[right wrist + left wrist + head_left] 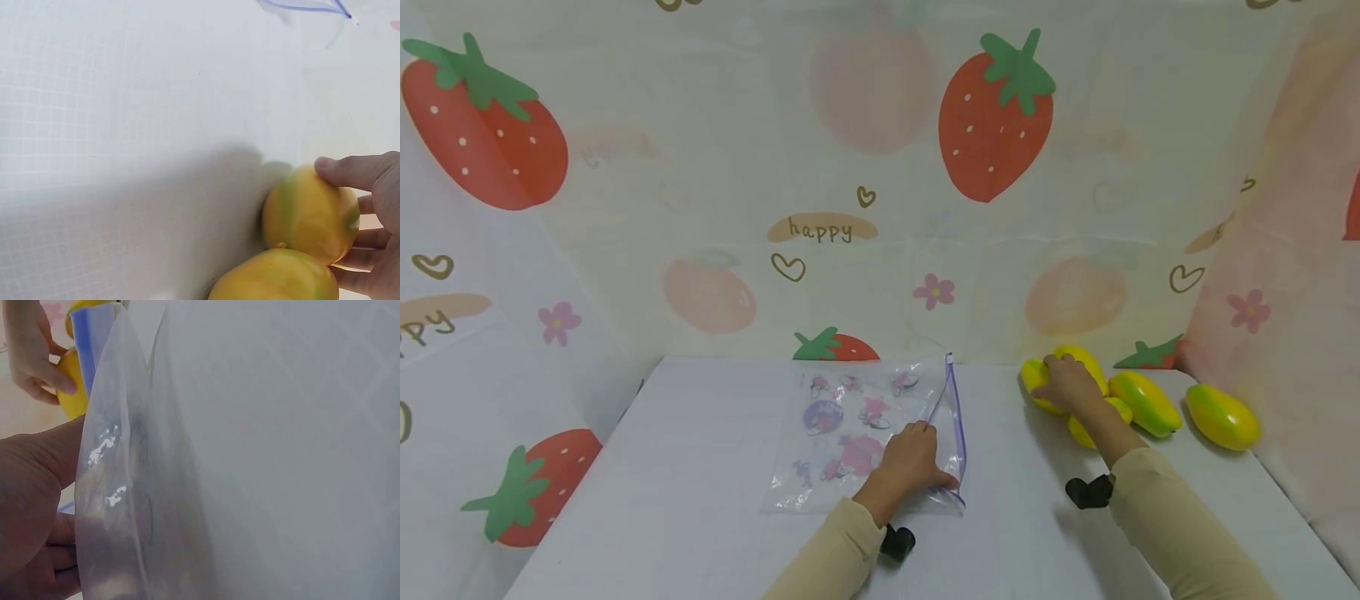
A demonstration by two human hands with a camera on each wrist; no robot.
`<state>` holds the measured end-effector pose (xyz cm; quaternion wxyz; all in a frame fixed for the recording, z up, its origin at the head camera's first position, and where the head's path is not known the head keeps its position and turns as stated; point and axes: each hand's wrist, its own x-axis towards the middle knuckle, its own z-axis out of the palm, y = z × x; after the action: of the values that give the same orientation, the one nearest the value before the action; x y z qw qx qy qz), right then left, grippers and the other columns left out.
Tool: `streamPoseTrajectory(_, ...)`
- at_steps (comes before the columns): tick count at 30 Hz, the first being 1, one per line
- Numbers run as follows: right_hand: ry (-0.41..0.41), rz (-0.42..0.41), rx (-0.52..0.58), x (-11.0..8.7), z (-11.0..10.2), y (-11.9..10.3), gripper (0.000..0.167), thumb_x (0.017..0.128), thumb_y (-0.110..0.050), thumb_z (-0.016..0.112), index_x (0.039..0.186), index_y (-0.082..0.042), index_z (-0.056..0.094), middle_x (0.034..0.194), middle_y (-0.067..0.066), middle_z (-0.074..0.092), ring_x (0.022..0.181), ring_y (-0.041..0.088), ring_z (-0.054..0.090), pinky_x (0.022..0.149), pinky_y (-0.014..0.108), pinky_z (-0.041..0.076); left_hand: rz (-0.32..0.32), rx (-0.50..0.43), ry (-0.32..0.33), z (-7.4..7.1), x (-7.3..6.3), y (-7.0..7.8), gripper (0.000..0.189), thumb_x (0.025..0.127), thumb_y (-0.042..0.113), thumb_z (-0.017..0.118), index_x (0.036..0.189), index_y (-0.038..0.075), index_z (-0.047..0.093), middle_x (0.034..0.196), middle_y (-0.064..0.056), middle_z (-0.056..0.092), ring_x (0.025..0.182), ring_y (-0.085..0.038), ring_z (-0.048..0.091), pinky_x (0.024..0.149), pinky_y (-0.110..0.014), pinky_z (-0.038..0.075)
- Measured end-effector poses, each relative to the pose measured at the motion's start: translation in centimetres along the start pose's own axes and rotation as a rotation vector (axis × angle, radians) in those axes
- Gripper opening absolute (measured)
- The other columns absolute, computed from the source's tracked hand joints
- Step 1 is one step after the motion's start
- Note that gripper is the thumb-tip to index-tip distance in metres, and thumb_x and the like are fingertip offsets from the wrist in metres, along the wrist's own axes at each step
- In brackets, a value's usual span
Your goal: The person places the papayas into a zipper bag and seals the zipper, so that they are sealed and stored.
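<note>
A clear plastic zip bag (797, 487) printed with pink and purple figures lies flat on the table, its purple zip edge (958, 425) facing right. My left hand (910, 467) grips the bag at its mouth; in the left wrist view the plastic film (112, 487) stands raised beside the thumb and bent fingers. At the table's far right, my right hand (1071, 385) holds a yellow-green mango (306, 212), thumb on top and fingers round its far side. Another mango (275, 278) sits right against it in the right wrist view.
More mangoes lie right of my right hand, one (1145, 403) close by and another (1222, 417) near the table's right edge. A cloth with printed strawberries (996, 129) hangs behind and on both sides of the white table (700, 467).
</note>
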<state>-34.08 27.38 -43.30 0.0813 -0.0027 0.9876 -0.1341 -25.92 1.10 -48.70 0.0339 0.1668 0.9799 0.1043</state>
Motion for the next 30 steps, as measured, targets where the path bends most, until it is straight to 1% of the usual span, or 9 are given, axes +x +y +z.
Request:
streamPoseTrajectory(3,-0.001,0.002,0.007,-0.01,0.11,-0.11,0.072,0.088,-0.024,0.068,0.143,0.009,0.035,0.138,0.035,0.041,0.122,0.049,0.042,0.108,0.061,0.034,-0.01,-0.008,-0.012,-0.15,-0.03,0.03,0.075,0.065,0.051,0.086,0.116,0.001,0.06,0.111,-0.009,0.062,0.098,-0.022,0.058,0.091,-0.038,0.052)
streamPoseTrajectory(6,0.004,-0.002,0.002,-0.05,0.12,-0.17,0.073,0.087,-0.023,0.069,0.143,0.009,0.035,0.137,0.036,0.041,0.121,0.049,0.042,0.107,0.061,0.035,-0.016,-0.013,-0.016,-0.2,-0.04,0.01,0.076,0.066,0.05,0.086,0.117,0.001,0.06,0.112,-0.009,0.062,0.098,-0.022,0.058,0.092,-0.038,0.051)
streamPoseTrajectory(16,0.029,-0.022,-0.014,0.05,0.1,-0.19,0.074,0.085,-0.023,0.071,0.141,0.011,0.037,0.133,0.036,0.044,0.116,0.047,0.046,0.104,0.06,0.038,-0.001,-0.002,0.015,-0.08,-0.01,-0.2,0.073,0.065,0.051,0.086,0.112,0.002,0.061,0.105,-0.009,0.062,0.093,-0.021,0.058,0.087,-0.036,0.053)
streamPoseTrajectory(21,0.021,-0.015,0.021,-0.19,0.33,-0.15,0.074,0.085,-0.024,0.072,0.14,0.01,0.038,0.131,0.035,0.047,0.11,0.044,0.048,0.102,0.058,0.04,-0.001,-0.022,0.003,0.18,-0.24,-0.22,0.073,0.065,0.05,0.087,0.113,0.001,0.061,0.108,-0.009,0.062,0.095,-0.022,0.058,0.089,-0.035,0.053)
streamPoseTrajectory(25,0.02,-0.002,0.038,-0.43,0.39,-0.08,0.075,0.085,-0.026,0.072,0.141,0.008,0.038,0.133,0.034,0.045,0.109,0.042,0.048,0.103,0.058,0.04,0.008,-0.015,0.007,0.42,-0.14,-0.17,0.074,0.065,0.051,0.086,0.114,0.001,0.061,0.111,-0.009,0.062,0.098,-0.022,0.058,0.09,-0.035,0.052)
streamPoseTrajectory(30,0.054,-0.039,0.048,-0.69,0.17,-0.35,0.074,0.086,-0.028,0.071,0.142,0.008,0.038,0.134,0.034,0.045,0.111,0.042,0.048,0.103,0.058,0.04,0.012,-0.001,0.019,0.38,0.05,-0.24,0.075,0.065,0.052,0.086,0.115,0.001,0.061,0.111,-0.01,0.062,0.098,-0.022,0.059,0.089,-0.035,0.053)
